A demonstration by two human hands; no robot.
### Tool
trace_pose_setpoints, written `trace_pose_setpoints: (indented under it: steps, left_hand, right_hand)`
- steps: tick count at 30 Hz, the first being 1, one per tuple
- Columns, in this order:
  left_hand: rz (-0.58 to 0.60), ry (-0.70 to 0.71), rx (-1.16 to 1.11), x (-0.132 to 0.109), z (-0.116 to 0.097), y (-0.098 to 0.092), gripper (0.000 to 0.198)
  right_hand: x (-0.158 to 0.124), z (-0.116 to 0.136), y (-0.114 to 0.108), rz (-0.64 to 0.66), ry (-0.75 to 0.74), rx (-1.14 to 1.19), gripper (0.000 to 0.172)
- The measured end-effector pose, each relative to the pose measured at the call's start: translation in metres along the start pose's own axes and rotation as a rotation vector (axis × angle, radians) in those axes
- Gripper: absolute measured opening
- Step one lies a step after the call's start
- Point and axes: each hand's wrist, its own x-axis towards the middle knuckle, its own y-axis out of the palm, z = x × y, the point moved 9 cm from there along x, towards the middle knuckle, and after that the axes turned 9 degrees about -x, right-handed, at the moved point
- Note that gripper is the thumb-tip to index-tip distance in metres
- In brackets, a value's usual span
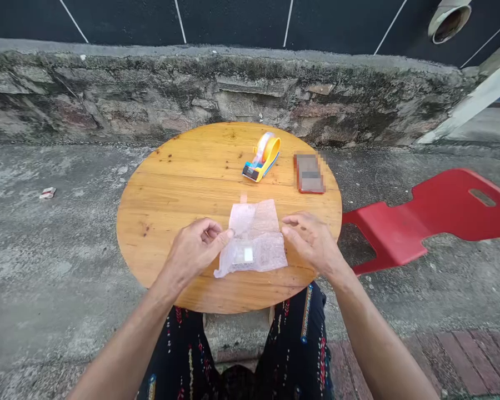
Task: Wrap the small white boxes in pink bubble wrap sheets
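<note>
A sheet of pinkish bubble wrap (266,244) lies on the round wooden table (150,194), its lower part folded over. Under that fold shows a small pale item (244,254) with a bright square patch; its kind I cannot make out. My left hand (202,241) is at the left edge of the wrap, thumb tip touching it, fingers loosely curled and apart from the thumb. By the right edge hovers my right hand (310,239), thumb and fingers apart, with nothing visible between them.
A yellow and blue tape dispenser (263,157) stands beyond the wrap. To its right lies a red-edged, blurred flat object (309,174). A red chair (420,216) is right of the table, and a stone wall base (150,100) runs behind.
</note>
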Motion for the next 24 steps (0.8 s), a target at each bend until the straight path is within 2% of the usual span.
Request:
trace_pose_setpoints:
  steps: [3, 5, 8, 11, 14, 19, 24]
  left_hand:
    - [0.035, 0.043, 0.18, 0.011, -0.012, 0.01, 0.035]
    - [0.111, 0.042, 0.325, 0.026, -0.018, 0.022, 0.034]
    - [0.24, 0.015, 0.501, 0.042, -0.021, 0.037, 0.036]
    - [0.286, 0.011, 0.545, 0.045, -0.018, 0.037, 0.024]
    - [0.224, 0.028, 0.466, 0.047, -0.009, 0.027, 0.015]
    - [-0.005, 0.04, 0.254, 0.062, 0.009, 0.001, 0.021]
    - [-0.114, -0.034, 0.063, 0.069, 0.029, -0.019, 0.02]
  right_hand:
    - [-0.009, 0.016, 0.004, 0.071, -0.096, -0.046, 0.043]
    - [-0.012, 0.018, 0.013, 0.128, -0.097, -0.089, 0.054]
    - [-0.014, 0.017, 0.027, 0.182, -0.094, -0.113, 0.052]
    - [-0.017, 0.016, 0.036, 0.187, -0.1, -0.104, 0.047]
    - [-0.017, 0.015, 0.041, 0.171, -0.091, -0.068, 0.043]
    - [-0.008, 0.02, 0.038, 0.082, -0.079, -0.001, 0.04]
    - [-0.002, 0.025, 0.032, -0.013, -0.129, 0.019, 0.019]
